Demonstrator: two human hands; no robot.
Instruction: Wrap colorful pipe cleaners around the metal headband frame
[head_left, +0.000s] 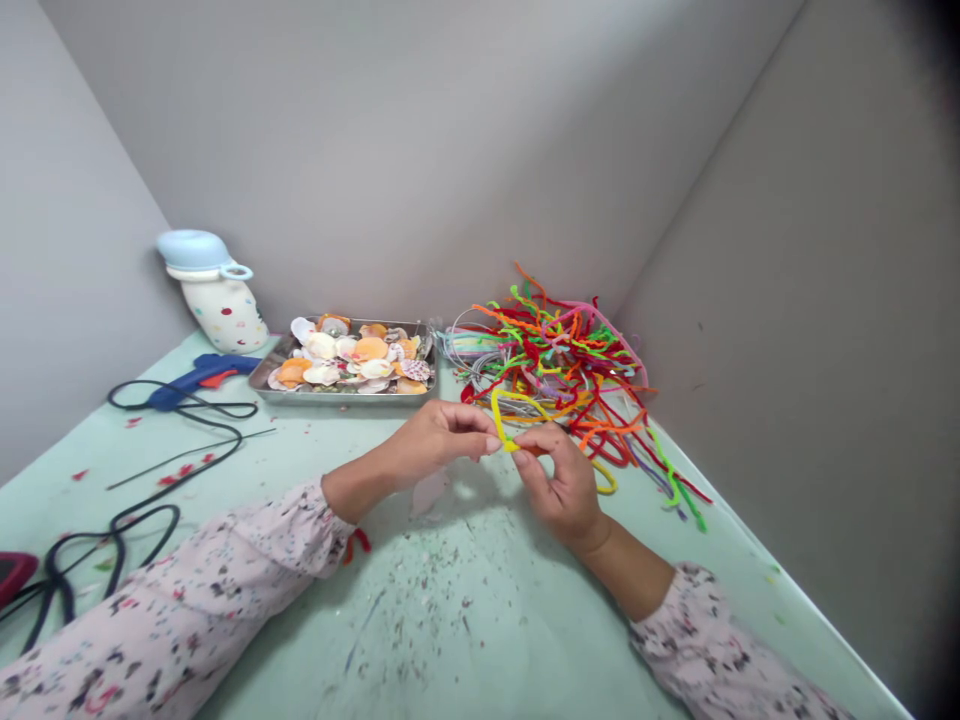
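A fuzzy yellow pipe cleaner point(496, 408) is bent into a loop between my two hands, above the middle of the table. My left hand point(439, 437) pinches it from the left with thumb and forefinger. From the right, my right hand point(559, 478) pinches the same pipe cleaner close by, where a small greenish-yellow twist shows between the fingertips. Just behind my hands spreads a tangled heap of colourful pipe cleaners point(570, 350), in red, orange, green and pink. A yellow curved end shows beside my right hand.
A metal tray point(345, 398) of seashells stands at the back. Left of it are a blue glue gun point(196, 378), its looping black cable point(120, 525) and a white bottle point(225, 312) with a blue lid. Grey walls enclose the pale green table point(480, 640), which carries scattered specks.
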